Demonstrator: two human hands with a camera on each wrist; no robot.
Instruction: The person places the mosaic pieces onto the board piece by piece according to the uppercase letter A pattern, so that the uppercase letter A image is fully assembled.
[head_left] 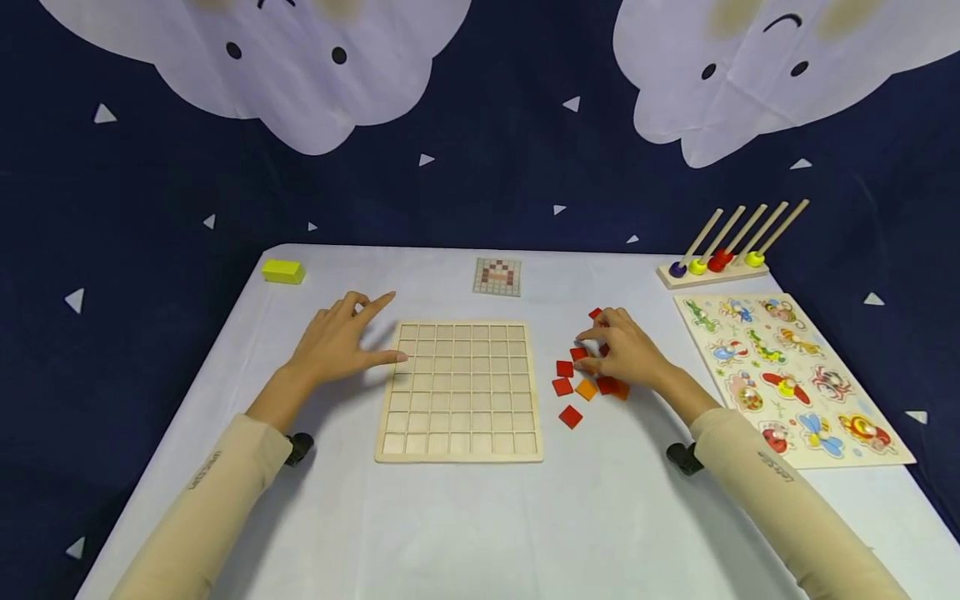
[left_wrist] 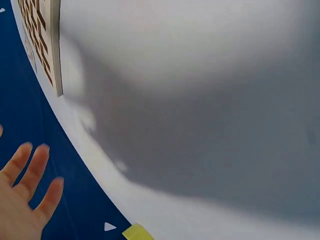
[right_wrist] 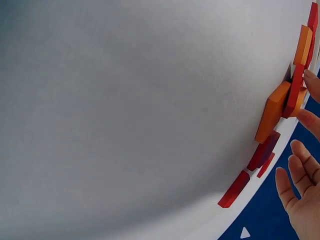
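Observation:
A wooden grid board (head_left: 461, 392) lies in the middle of the table, its squares bare. My left hand (head_left: 341, 340) is at the board's upper left edge, fingers and thumb spread, holding nothing; the left wrist view shows its fingers (left_wrist: 32, 172) apart. Red and orange square tiles lie scattered right of the board, among them a red tile (head_left: 571, 417) and an orange tile (head_left: 587, 389). Over this pile is my right hand (head_left: 626, 350), fingers loosely bent; in the right wrist view its fingertips are beside a red tile (right_wrist: 294, 92), and whether they touch it is unclear.
Behind the board lies a small pattern card (head_left: 497, 277). A yellow block (head_left: 282, 272) sits at the back left. At the right are a peg stand with coloured beads (head_left: 716, 271) and an insect picture board (head_left: 795, 379).

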